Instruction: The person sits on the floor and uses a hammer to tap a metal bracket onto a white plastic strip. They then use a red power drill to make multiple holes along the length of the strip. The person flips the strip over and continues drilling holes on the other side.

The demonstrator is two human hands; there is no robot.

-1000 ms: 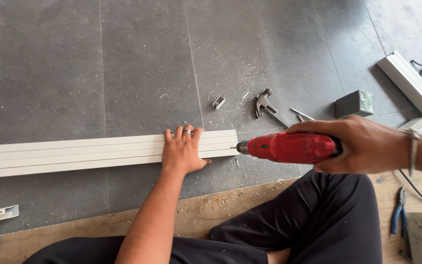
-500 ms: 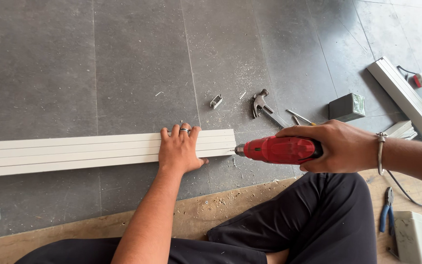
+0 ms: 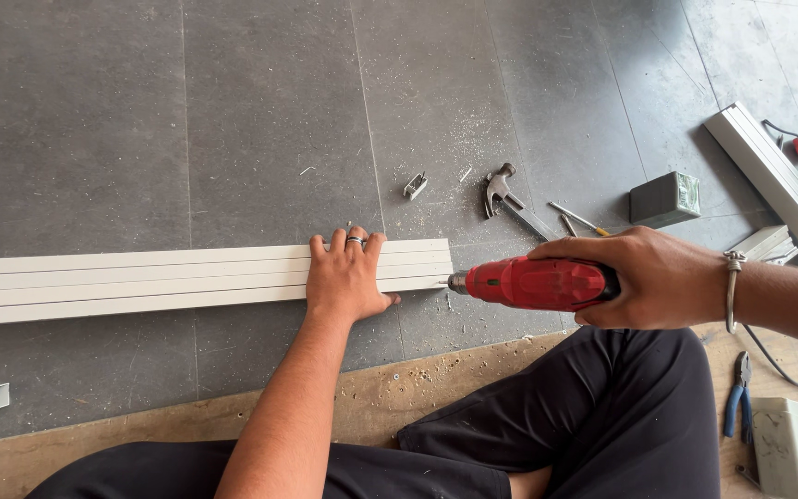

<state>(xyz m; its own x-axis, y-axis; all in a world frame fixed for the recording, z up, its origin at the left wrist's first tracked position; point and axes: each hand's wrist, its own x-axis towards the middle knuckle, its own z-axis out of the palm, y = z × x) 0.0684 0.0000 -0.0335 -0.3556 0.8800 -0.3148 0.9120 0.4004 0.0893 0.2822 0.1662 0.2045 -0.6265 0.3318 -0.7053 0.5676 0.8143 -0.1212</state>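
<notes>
Two hands busy. Long white aluminium channel lies flat on grey floor tiles, pinned under our left hand, palm spread flat so it cannot slide. Right hand clamped round red drill, bit level against channel end just right of left hand. Beyond drill: claw hammer. Below right wrist: blue pliers.

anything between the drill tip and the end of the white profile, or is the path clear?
Nothing visible in the way. The red drill in the right hand has its tip right at the end face of the white profile. The left hand presses flat on the profile, back from that end, clear of the tip.
</notes>
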